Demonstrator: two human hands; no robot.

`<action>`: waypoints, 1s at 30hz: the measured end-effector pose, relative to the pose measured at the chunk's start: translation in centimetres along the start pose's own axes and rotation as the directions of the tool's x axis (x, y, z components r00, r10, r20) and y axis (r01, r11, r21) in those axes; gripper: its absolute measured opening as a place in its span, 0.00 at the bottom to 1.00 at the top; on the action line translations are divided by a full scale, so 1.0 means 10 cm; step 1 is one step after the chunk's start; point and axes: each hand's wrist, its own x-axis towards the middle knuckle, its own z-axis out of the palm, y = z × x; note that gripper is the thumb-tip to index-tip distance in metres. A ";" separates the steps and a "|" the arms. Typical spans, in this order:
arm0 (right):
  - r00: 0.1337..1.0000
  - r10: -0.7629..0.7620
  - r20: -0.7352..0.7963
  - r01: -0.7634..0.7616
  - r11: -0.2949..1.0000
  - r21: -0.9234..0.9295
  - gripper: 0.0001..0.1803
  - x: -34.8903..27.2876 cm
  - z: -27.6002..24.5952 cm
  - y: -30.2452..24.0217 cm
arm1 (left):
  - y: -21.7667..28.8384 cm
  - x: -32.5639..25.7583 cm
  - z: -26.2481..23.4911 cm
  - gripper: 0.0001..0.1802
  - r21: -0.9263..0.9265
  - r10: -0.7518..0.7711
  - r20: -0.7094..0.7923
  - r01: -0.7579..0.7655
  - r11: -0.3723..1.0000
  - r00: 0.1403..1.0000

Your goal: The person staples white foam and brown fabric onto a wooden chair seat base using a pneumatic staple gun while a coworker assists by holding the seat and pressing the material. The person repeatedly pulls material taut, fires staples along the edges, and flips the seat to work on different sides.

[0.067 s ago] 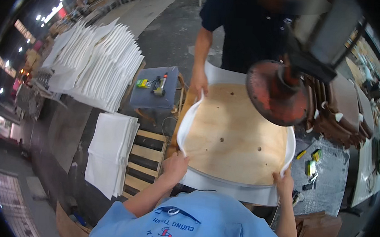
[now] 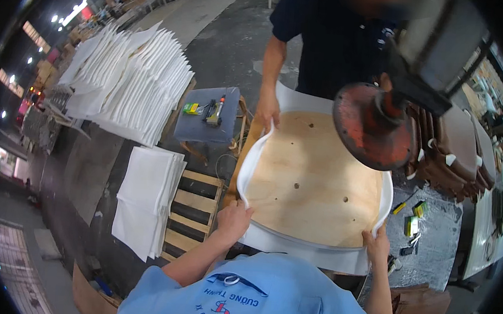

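Note:
A light plywood panel with several small holes lies in front of me on a white sheet of padding. The sheet's edges curl up along the panel's left and right sides. At the near left corner my left hand is closed on the sheet's raised edge. My right hand pinches the same sheet at the near right corner. Opposite me, a co-worker's hand grips the sheet's far left edge. A round reddish press plate hangs above the panel's far right part and hides some of it.
Left stand a pallet, a stack of white sheets and a larger stack. Tools lie on a blue-grey stool. To the right are brown upholstered pieces and a plastic-covered table with small tools.
The view has shifted slightly. Both my hands and the co-worker's hand keep their places on the white sheet, with little other visible movement.

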 end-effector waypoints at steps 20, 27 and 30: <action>0.985 -0.073 -0.155 0.040 0.978 -0.206 0.39 -0.09 0.09 -0.09 | -0.10 0.52 0.02 0.23 -0.079 0.255 -0.194 -0.274 0.959 0.947; 1.000 -0.008 0.003 0.009 0.987 -0.158 0.42 -0.16 -0.30 0.01 | -0.35 0.46 -0.15 0.27 -0.329 0.168 0.190 -0.099 0.939 0.967; 0.996 -0.034 0.080 0.033 0.999 0.011 0.44 -0.17 -0.32 0.02 | -0.65 0.27 -0.19 0.29 -0.444 0.038 0.257 0.083 0.892 0.966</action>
